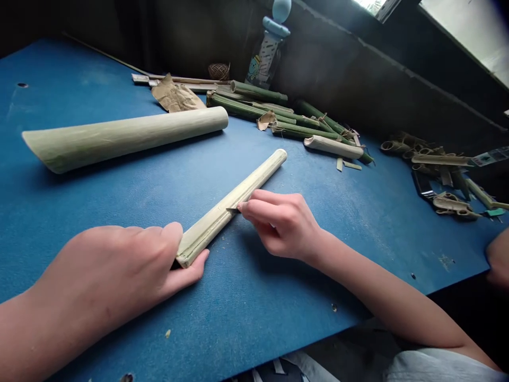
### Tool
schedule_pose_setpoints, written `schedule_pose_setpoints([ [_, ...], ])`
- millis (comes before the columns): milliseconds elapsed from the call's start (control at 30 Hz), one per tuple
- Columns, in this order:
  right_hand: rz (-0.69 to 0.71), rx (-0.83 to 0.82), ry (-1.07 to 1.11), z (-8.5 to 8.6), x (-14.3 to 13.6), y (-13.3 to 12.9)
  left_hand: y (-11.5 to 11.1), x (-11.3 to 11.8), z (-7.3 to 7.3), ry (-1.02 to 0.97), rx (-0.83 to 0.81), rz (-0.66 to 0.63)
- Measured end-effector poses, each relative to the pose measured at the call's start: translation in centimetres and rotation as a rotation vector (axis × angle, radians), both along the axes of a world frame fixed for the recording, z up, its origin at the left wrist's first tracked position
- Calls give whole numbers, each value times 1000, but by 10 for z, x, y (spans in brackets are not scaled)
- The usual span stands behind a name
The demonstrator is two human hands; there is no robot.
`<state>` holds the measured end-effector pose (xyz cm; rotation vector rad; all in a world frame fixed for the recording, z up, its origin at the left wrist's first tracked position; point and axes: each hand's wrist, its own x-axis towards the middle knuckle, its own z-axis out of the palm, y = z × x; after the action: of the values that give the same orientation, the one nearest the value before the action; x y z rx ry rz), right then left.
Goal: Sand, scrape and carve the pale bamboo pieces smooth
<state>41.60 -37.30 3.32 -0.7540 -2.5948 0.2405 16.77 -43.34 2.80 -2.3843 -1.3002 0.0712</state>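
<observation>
A pale, peeled bamboo piece (234,201) lies slantwise on the blue table, its far end pointing up and right. My left hand (127,262) grips its near end, with the thumb along the lower side. Pinched in my right hand (280,223) is a small blade (233,210), whose tip touches the bamboo about midway along. Grooves run lengthwise on the near half of the piece. Behind my left hand rests a thicker pale bamboo tube (127,137) with a slanted left end.
Green bamboo pieces (258,109) and crumpled brown paper (175,95) lie along the back of the blue table (222,329). A twine ball (218,71) and a blue-topped bottle (267,55) stand behind. Bamboo scraps (451,204) and part of another person's arm (499,260) are at right.
</observation>
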Motion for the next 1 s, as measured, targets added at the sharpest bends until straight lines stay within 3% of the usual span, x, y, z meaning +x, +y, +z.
schedule_pose_setpoints([
  [167,92,29,6,-1,-6,-10,1,-2,-10,-58,91,-16],
  [300,13,42,18,-2,-6,-12,1,-5,-18,-115,93,7],
  [400,77,49,19,-2,-5,-10,0,-6,-17,-119,50,2],
  [533,14,69,20,-2,-7,-12,0,-3,-11,-107,69,2],
  [700,95,79,52,-5,-7,-7,2,1,-9,-160,55,20],
  [867,-288,22,323,0,45,49,5,2,-4,-226,-78,105],
  [1000,-680,37,420,-1,93,97,17,-9,12,-319,-79,112],
])
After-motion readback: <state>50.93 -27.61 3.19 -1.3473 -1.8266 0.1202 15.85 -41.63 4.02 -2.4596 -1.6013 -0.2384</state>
